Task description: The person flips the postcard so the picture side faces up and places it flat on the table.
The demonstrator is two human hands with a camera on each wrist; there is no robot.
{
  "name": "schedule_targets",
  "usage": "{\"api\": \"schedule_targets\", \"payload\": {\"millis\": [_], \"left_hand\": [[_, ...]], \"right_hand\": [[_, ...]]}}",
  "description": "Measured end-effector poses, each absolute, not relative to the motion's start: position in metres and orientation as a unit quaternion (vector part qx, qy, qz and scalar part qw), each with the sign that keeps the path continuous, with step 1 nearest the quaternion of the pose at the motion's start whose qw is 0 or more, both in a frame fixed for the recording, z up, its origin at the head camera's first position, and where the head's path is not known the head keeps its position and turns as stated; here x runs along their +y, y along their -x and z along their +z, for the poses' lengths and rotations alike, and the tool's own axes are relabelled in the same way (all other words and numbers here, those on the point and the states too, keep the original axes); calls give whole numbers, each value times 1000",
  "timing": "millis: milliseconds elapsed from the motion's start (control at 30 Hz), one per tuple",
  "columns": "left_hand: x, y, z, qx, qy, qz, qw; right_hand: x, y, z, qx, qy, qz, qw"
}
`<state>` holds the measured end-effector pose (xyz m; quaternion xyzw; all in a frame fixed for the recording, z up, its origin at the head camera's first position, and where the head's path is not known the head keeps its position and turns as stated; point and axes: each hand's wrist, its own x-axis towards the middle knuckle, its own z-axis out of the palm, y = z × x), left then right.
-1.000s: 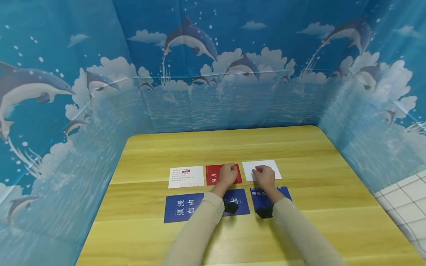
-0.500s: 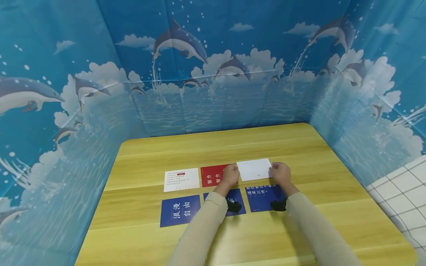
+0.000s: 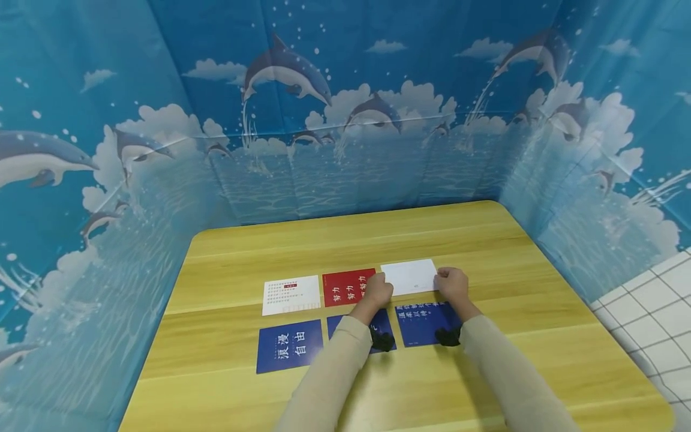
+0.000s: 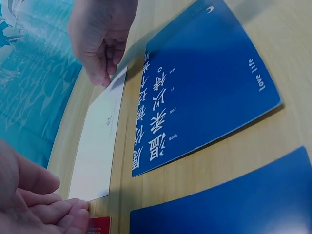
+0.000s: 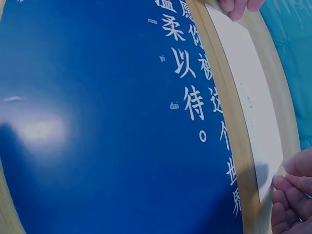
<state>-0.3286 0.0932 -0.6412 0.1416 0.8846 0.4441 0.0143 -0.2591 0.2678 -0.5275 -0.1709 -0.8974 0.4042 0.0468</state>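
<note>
A white card (image 3: pixel 408 276) lies at the right end of the back row on the table. At its right edge, my right hand (image 3: pixel 454 285) pinches the near corner between thumb and fingers, plainest in the right wrist view. My left hand (image 3: pixel 379 291) is by the card's left edge, over part of a red card (image 3: pixel 340 289) with white characters. In the left wrist view, the left fingertips (image 4: pixel 78 214) touch the white card's edge while the thumb stands apart from them. A blue card (image 3: pixel 421 324) with white characters lies just in front of the white card.
Farther left lie a white card with printed text (image 3: pixel 291 293) and a blue card (image 3: pixel 290 346). Another blue card (image 3: pixel 384 324) is partly hidden by the left forearm. The cards form two rows on the wooden table (image 3: pixel 237 252). Dolphin-print curtains (image 3: pixel 345 174) surround the back and sides.
My right hand has moved from over the white card to its right edge. The left hand has shifted slightly to the card's left edge. The head view has swung a little to the right.
</note>
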Motion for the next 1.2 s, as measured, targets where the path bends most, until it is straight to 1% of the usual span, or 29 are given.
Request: {"api": "schedule_targets", "payload": {"millis": [33,100,133,200,233,267,333,367,433,467,533,567,600,667,700,767,800,833,933,967,1067,1167,1200], "left_hand": [[89,319,-623,880,-137,454,32],[82,298,-582,868,-126,477,46],[79,299,-579,861,-118,493,53],[75,284,-546,852,-89,509,79],[75,279,-536,850,-77,514,87],[75,278,-534,849,-73,516,85],[78,285,-556,851,-90,516,47],[79,290,-568,849,-96,518,46],[85,306,-602,852,-112,511,9],[87,305,-601,858,-108,503,7],[89,309,-608,860,-99,501,20],[89,307,-600,858,-86,505,41],[89,304,-592,858,-75,506,48],[87,293,-566,849,-46,518,92],[87,296,-569,843,-38,526,102],[89,296,-568,847,-24,520,104],[92,300,-574,851,-19,515,96],[95,307,-588,856,-18,511,78],[103,328,-632,863,-12,502,46],[105,326,-629,866,-9,499,37],[107,334,-645,851,8,523,59],[111,342,-658,847,16,528,60],[114,354,-680,843,20,534,61]], "right_hand": [[268,259,-528,-896,173,406,45],[267,259,-528,-895,177,408,45],[266,259,-528,-895,177,408,47],[266,259,-529,-894,178,409,50],[266,259,-529,-894,178,409,53],[265,259,-529,-893,178,409,56],[265,259,-529,-893,178,409,59],[265,259,-529,-893,177,409,60],[264,258,-529,-896,172,406,62],[264,257,-529,-898,168,402,62],[263,256,-529,-903,160,395,61],[263,256,-530,-904,158,392,62],[262,256,-530,-906,157,389,63],[262,255,-530,-908,160,382,65],[262,256,-530,-908,162,380,67],[261,256,-531,-909,166,376,70],[261,256,-531,-910,166,374,71],[261,256,-531,-910,167,372,72],[260,257,-532,-909,172,372,72],[260,257,-533,-908,174,374,72],[260,258,-534,-907,180,374,70],[260,257,-535,-908,183,371,70],[260,257,-535,-908,184,370,70]]}}
